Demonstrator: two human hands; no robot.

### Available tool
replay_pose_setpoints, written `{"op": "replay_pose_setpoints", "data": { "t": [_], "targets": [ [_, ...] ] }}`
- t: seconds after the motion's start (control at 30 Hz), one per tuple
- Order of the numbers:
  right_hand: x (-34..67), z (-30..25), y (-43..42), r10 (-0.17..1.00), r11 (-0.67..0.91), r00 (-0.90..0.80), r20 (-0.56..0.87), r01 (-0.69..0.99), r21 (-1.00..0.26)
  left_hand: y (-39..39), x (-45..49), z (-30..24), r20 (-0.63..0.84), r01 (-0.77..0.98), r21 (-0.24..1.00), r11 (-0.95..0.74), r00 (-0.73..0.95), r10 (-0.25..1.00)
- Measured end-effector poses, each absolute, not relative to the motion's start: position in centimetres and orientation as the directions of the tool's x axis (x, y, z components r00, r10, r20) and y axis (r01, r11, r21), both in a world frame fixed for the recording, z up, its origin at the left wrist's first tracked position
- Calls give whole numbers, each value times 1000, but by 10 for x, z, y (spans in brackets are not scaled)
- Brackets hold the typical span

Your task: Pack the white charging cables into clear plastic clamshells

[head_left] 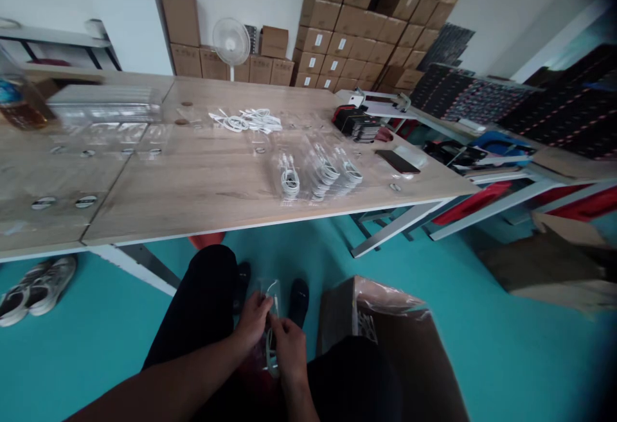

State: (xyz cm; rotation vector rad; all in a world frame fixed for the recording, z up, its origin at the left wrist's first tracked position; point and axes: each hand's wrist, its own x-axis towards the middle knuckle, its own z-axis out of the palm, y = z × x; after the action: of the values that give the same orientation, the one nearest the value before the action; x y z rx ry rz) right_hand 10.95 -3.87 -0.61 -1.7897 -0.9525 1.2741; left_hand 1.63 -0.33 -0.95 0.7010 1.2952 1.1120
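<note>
Low between my knees, my left hand (254, 320) pinches a clear plastic package (270, 286) near its upper end. My right hand (290, 343) is closed on the same package from the other side, thumb and fingers meeting close to the left hand's. Inside or against the plastic lies a coiled white cable (270, 352), partly hidden behind my fingers. On the table in front, several clear packages with coiled white cables (290, 178) lie in overlapping rows near the edge. Farther back is a heap of loose white cables (248, 120).
An open cardboard box (337, 319) with white cables inside stands by my right knee. The wooden table (193, 184) bears a dark phone-like slab (398, 161), clear trays (106, 102) and a bottle (19, 104). Stacked cartons (332, 46) and a fan (231, 41) stand behind.
</note>
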Motion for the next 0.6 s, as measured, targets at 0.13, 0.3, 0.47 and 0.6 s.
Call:
{"op": "replay_pose_setpoints", "data": {
  "t": [0.13, 0.3, 0.47, 0.6],
  "targets": [
    [104, 1, -35, 907, -419, 171, -386, 260, -870, 2, 11, -22, -333, -121, 941, 316, -169, 928],
    [97, 11, -37, 952, -303, 159, -261, 592, -747, 6, 8, -30, -427, -142, 903, 406, -189, 884],
    [98, 16, -44, 956, -293, 201, -214, 693, -659, 7, 9, -20, -456, -258, 870, 420, -94, 885],
    [109, 16, -46, 972, -178, 234, 9, 761, -624, 5, 10, -8, -439, -356, 840, 408, -6, 898]
  ]
}}
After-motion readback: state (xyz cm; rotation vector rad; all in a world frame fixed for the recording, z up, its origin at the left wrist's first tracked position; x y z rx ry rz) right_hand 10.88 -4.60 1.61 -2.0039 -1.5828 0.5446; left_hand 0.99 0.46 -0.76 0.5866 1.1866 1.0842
